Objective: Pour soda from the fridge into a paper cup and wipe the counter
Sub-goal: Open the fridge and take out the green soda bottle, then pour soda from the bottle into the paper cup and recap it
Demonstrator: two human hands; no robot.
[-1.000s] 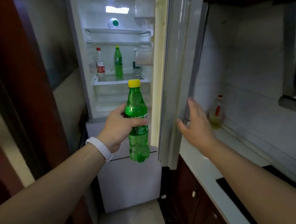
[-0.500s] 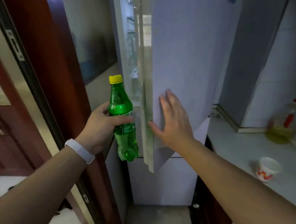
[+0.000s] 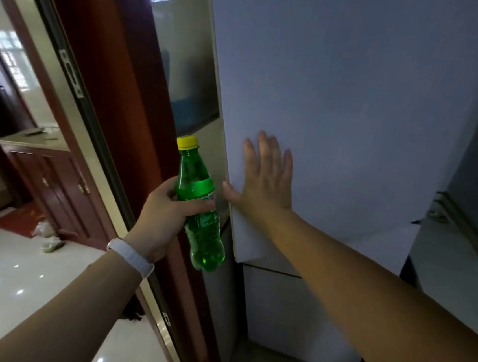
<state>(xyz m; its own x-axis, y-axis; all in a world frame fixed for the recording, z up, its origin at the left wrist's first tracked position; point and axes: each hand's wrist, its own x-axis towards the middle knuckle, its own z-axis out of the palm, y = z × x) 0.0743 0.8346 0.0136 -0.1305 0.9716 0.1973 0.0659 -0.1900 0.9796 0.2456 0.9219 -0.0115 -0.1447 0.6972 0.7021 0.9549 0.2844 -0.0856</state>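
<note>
My left hand (image 3: pixel 166 217) grips a green soda bottle (image 3: pixel 199 206) with a yellow cap, held upright just left of the fridge. The pale fridge door (image 3: pixel 343 103) fills the upper right of the head view and lies flush with the fridge body. My right hand (image 3: pixel 264 177) presses flat on the door near its left edge, fingers straight and spread. The paper cup and most of the counter are out of view.
A dark red wooden door frame (image 3: pixel 124 80) with a sliding-door track stands close on the left of the fridge. Beyond it lie a shiny tiled floor (image 3: pixel 15 275) and a wooden cabinet (image 3: pixel 54 185). A corner of the counter (image 3: pixel 459 263) shows at the right.
The fridge door has swung from wide open to flush against the fridge under my right hand. My view turned left. The bottle stayed in my left hand.
</note>
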